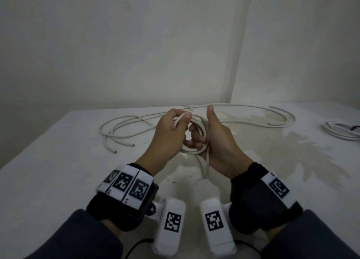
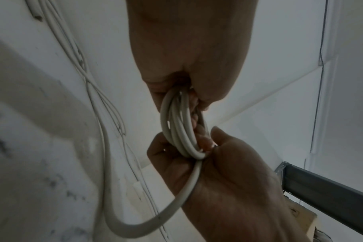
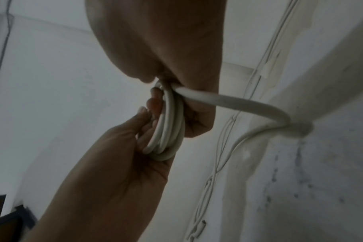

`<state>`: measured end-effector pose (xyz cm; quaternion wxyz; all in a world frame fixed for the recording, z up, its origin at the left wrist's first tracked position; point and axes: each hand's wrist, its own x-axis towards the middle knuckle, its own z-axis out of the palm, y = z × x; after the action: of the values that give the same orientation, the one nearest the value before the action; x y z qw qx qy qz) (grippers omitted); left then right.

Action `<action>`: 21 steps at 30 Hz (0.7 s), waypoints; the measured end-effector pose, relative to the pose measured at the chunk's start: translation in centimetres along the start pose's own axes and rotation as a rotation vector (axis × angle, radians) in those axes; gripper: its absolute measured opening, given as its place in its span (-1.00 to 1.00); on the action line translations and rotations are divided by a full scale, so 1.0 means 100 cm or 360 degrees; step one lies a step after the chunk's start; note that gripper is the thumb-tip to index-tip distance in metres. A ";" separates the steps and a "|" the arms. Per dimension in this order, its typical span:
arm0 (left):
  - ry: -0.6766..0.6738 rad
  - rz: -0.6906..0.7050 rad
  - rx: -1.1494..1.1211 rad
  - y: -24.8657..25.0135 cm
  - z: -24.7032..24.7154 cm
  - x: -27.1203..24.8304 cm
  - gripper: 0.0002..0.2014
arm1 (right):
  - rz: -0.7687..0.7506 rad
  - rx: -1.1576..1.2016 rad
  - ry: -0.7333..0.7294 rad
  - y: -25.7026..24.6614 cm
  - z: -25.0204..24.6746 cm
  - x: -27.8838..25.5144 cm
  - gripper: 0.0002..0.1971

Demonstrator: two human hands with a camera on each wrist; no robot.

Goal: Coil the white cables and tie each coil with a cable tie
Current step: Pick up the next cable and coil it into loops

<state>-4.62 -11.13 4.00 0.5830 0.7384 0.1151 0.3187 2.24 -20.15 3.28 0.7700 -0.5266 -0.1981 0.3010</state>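
Note:
A small coil of white cable [image 1: 194, 152] hangs above the white table [image 1: 58, 161], held between both hands. My left hand [image 1: 171, 130] pinches the coil's upper left side, a strand passing under its thumb. My right hand [image 1: 214, 138] has its fingers curled through the coil [image 3: 168, 124] with the thumb pointing up. A loose tail [image 1: 207, 165] drops from the coil to the table and shows as a thick curve [image 2: 176, 204] in the left wrist view. The coil [image 2: 176, 129] has several turns.
Several loose white cables [image 1: 120, 130] lie spread across the table behind my hands, reaching far right [image 1: 282, 120]. Another white coil [image 1: 340, 131] sits at the right edge. Walls meet in a corner behind. A dark metal beam [image 2: 332, 193] shows below the table.

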 end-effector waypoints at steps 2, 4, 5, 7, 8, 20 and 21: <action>0.0001 0.0006 0.0001 0.002 0.000 0.000 -0.87 | 0.0035 0.0011 -0.0063 -0.004 -0.004 0.001 -0.44; -0.0008 0.0024 -0.0009 0.004 0.001 0.000 -0.92 | 0.0042 0.0076 -0.0116 -0.005 -0.005 0.000 -0.49; -0.0020 0.0035 -0.0005 0.005 0.001 0.000 -0.92 | 0.0030 0.0119 -0.0104 -0.006 -0.004 -0.002 -0.51; -0.0067 0.0026 -0.0028 0.005 0.000 0.001 -0.90 | -0.0037 0.0137 -0.0005 -0.005 -0.002 -0.003 -0.54; -0.0101 -0.0002 -0.0073 0.007 0.000 0.001 -0.84 | -0.0078 0.0137 0.0048 -0.004 -0.001 -0.003 -0.54; -0.0266 -0.0789 -0.0023 0.002 -0.006 0.001 -0.57 | -0.0240 0.0783 0.0165 -0.023 -0.024 0.003 -0.55; -0.0442 -0.0966 0.0131 0.001 -0.005 -0.003 -0.52 | -0.0226 0.0879 0.0150 -0.022 -0.024 0.003 -0.55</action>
<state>-5.13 -10.90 4.03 0.6312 0.7297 0.2618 0.0221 4.55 -22.17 4.48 0.9117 -0.2953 -0.1089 0.2640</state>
